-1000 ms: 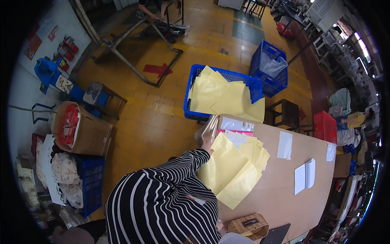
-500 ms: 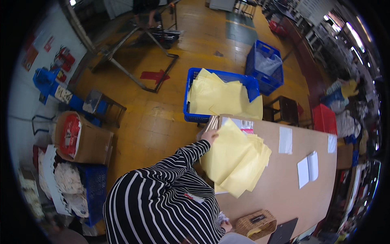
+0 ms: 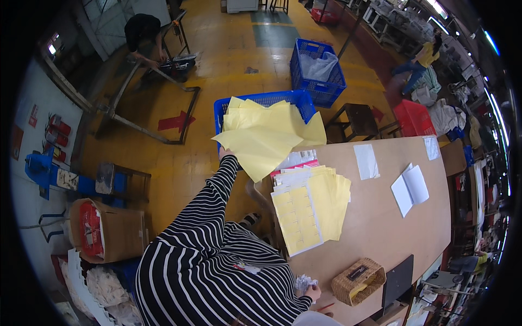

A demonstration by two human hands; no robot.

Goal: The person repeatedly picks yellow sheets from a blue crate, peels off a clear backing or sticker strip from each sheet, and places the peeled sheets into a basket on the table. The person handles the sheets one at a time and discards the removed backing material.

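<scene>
My left hand point(image 3: 225, 154) is reaching away from me, its fingers closed on the edge of a large yellow paper sheet point(image 3: 260, 144). That sheet spreads over the near side of a blue crate point(image 3: 298, 99), which is full of similar yellow sheets point(image 3: 272, 113). On the table's left edge lies a fanned stack of yellow sheets point(image 3: 326, 204). Its top sheet point(image 3: 296, 221) has a grid of cut lines and a pale strip along one edge. Low on the table, my right hand point(image 3: 312, 293) closes on a crumpled grey-white scrap point(image 3: 303, 282).
The brown table point(image 3: 364, 233) carries a wicker box point(image 3: 356, 280), a dark flat panel point(image 3: 398, 278), an open notebook point(image 3: 410, 189) and a thin red stick point(image 3: 325, 307). Beyond stand another blue crate point(image 3: 321, 81) and a stool point(image 3: 358, 120). A person point(image 3: 144, 35) bends over a metal frame at far left.
My left hand has carried the yellow sheet from above the table stack forward and left to the blue crate. The gridded top sheet is now uncovered. The whole view has shifted.
</scene>
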